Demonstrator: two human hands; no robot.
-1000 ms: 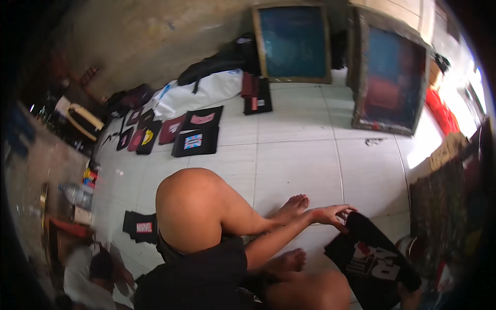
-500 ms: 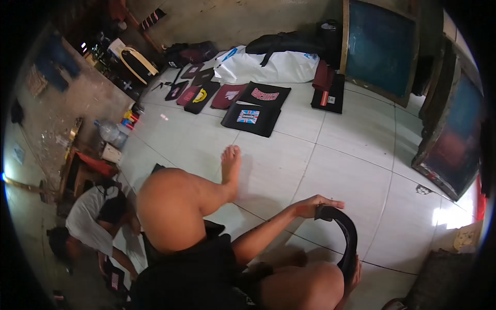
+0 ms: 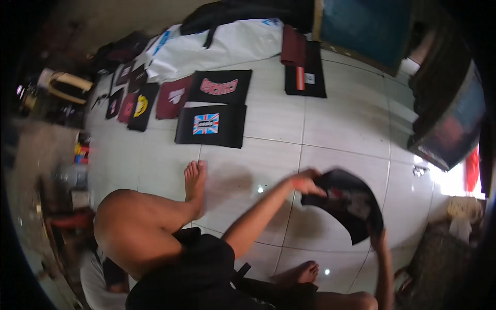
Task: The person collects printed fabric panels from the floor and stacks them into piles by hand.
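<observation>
Between my two hands a black fabric panel point(image 3: 343, 199) is held up, bowed in a curve above the tiled floor. A pale and reddish print on its face is blurred. My left hand point(image 3: 311, 187) is closed on the panel's left end, thumb over the front. At the lower right end my right hand point(image 3: 378, 236) grips the edge, its fingers partly hidden behind the panel. Nearby on the floor lie a black panel with a Union Jack-style print point(image 3: 206, 124) and one with pink arched lettering point(image 3: 218, 87).
Further left are a maroon panel point(image 3: 171, 97) and a black one with a yellow print point(image 3: 140, 106). A white plastic sack point(image 3: 217, 44) lies along the wall. Framed screens point(image 3: 356, 31) lean at the upper right. Another person point(image 3: 98, 281) is at the lower left.
The panel has turned from edge-on to show its printed face. My right hand has come out from behind the knee, farther right. The view has shifted, so the floor panels appear farther left.
</observation>
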